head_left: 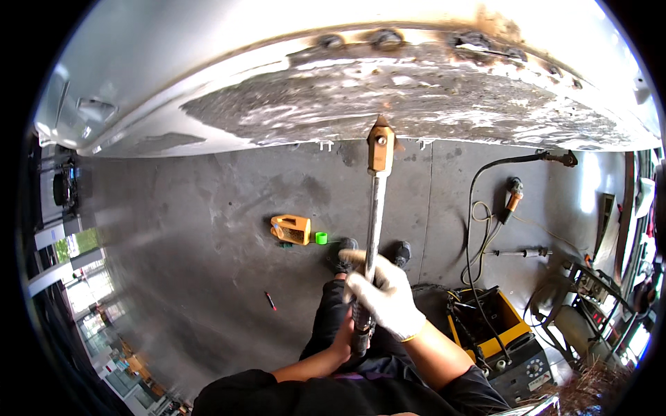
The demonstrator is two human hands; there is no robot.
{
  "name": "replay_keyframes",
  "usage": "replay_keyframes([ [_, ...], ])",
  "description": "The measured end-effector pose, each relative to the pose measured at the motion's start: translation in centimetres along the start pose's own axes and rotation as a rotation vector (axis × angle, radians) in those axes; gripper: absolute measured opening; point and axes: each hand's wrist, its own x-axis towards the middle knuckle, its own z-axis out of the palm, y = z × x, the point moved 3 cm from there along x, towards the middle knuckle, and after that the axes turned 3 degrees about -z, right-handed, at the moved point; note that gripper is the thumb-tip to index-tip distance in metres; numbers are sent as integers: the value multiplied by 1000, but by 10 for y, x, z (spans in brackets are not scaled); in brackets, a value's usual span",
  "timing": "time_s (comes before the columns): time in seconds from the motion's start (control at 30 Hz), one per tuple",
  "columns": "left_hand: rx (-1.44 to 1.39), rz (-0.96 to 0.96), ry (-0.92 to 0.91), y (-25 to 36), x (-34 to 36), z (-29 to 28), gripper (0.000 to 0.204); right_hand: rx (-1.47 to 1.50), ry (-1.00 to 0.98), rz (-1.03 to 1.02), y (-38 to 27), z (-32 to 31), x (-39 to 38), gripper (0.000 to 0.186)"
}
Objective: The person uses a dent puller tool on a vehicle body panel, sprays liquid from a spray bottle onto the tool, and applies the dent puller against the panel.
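A slide hammer (375, 218) with a long metal rod stands out toward me from the bare-metal patch of a white vehicle panel (277, 104). Its copper-coloured head (381, 149) ends in a pointed bit that meets the panel's lower part, or nearly so; I cannot tell which. My right hand (392, 298), in a white glove, is closed around the rod just above the dark grip, its fingertips slightly blurred. Lower down, my left hand (345, 338) wraps the dark grip near my body. The grip and tool hide part of its fingers.
On the grey floor lie an orange jug (291, 229), a green cap (320, 238) and a red-black pen-like item (270, 300). To the right are an orange power tool (513, 199), another slide hammer (524, 253), looping cables (473, 208) and a yellow-black machine (510, 326).
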Motion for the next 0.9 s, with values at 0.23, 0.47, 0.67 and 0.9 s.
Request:
replay_keyframes([
  [0.23,44,-12,-37,-9,-1,-14,37,175,12,-5,17,10,-10,21],
  [0.47,-84,272,438,-69,15,-32,49,80,81,55,28,3,-18,17],
  [0.67,78,-323,-596,-34,21,-59,35,250,-104,29,24,11,-10,53],
  [0.9,-185,166,106,-30,12,-23,46,206,-128,61,40,7,-20,37],
])
